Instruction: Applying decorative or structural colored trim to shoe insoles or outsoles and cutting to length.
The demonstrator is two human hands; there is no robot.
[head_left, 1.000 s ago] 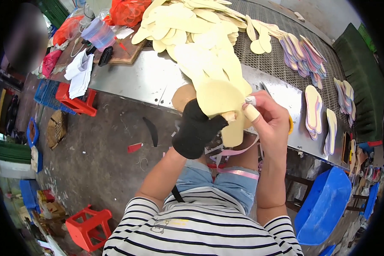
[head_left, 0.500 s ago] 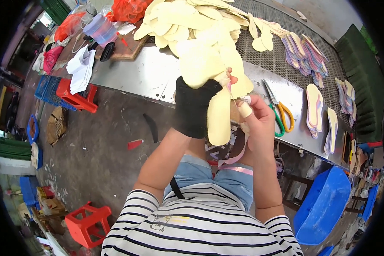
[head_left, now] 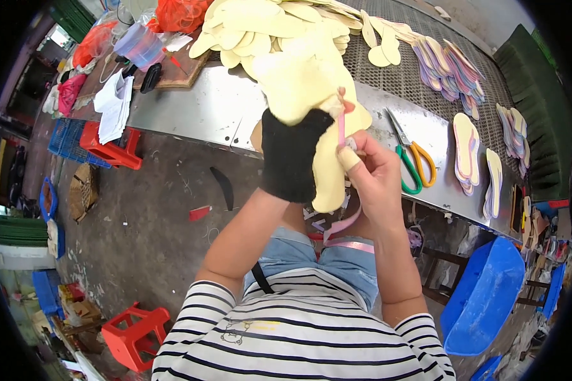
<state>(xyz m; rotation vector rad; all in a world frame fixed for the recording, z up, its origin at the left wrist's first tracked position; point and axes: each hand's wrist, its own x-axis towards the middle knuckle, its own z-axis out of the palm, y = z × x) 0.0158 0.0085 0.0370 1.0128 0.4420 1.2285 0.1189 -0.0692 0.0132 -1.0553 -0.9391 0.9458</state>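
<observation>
A black fingerless glove covers my left hand point(head_left: 291, 155), which is closed on a cream insole point(head_left: 328, 181) just off the table's near edge. Its fingertips show beyond the glove, at the insole's upper right edge. A narrow pink strip point(head_left: 341, 129) runs from those fingertips to my right hand point(head_left: 378, 178). My right hand pinches the strip between thumb and fingers, with pale tape around the thumb and a fingertip. Below, a looser pink ribbon point(head_left: 343, 226) hangs over my lap. Behind the glove, more cream insoles point(head_left: 292, 82) spread down from a large heap; the glove hides part of them.
Scissors point(head_left: 408, 149) with green and orange handles lie right of my hands on the metal table point(head_left: 190, 105). Patterned insole stacks point(head_left: 467, 146) lie farther right. A blue tub point(head_left: 483, 295) stands below right; red stools point(head_left: 135, 333) stand at left.
My right hand has moved slightly up and left, closer to the insole's edge. The pink strip now shows taut between both hands. The held insole has tilted a little.
</observation>
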